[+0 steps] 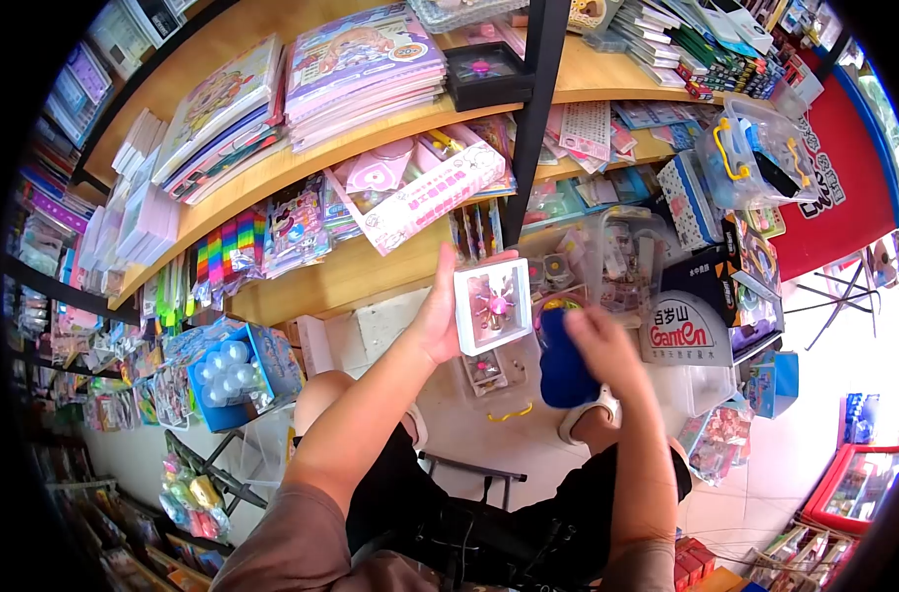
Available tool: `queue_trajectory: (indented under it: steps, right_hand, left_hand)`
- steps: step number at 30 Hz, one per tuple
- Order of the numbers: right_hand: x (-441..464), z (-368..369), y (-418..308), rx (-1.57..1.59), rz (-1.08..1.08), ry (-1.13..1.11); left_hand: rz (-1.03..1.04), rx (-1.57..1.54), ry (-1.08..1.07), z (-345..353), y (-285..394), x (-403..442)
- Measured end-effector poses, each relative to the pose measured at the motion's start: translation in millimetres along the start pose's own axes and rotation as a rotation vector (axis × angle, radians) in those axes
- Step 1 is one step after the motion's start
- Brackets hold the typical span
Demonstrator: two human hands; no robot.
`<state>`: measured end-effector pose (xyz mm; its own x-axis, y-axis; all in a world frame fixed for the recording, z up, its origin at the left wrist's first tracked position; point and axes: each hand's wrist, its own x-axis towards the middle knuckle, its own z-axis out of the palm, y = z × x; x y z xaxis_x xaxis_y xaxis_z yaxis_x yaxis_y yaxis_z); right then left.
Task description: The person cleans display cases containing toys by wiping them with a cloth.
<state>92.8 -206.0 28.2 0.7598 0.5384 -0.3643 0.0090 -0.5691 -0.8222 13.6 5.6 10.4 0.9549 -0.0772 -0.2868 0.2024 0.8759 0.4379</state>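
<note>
My left hand (436, 318) holds a small white-framed box (493, 306) by its left side, with its clear front facing up. A pink and dark figure shows inside it. To the right, my right hand (599, 345) is blurred by motion and holds a dark blue cloth (566, 361) that hangs down beside the box. The two hands are apart, and the cloth is close to the box's right edge. Below the box, a clear container (494, 377) holds similar small boxes.
Wooden shelves (361, 130) with stacked books (366, 69) stand ahead. A pink-and-white carton (430, 200) juts from the lower shelf. On the right are a clear bin (627, 259) and a Ganten carton (688, 331); a blue box of clear balls (234, 375) is on the left.
</note>
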Motion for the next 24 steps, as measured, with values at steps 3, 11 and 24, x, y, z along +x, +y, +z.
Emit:
queue_trajectory:
  steps: [3,11,24]
  right_hand:
    - [0.1,-41.7,14.1,0.921,-0.179,-0.059]
    - [12.4,-5.9,-6.0,1.278,0.105,-0.091]
    - [7.0,45.6,-51.3,0.728,-0.237,0.050]
  left_hand:
    - [-0.019,-0.035,0.023,-2.0,5.8,-4.7]
    - [0.023,-0.076,0.052,-0.6,17.8,-6.0]
    - [-0.019,0.198,0.392,0.0,-16.4,9.2]
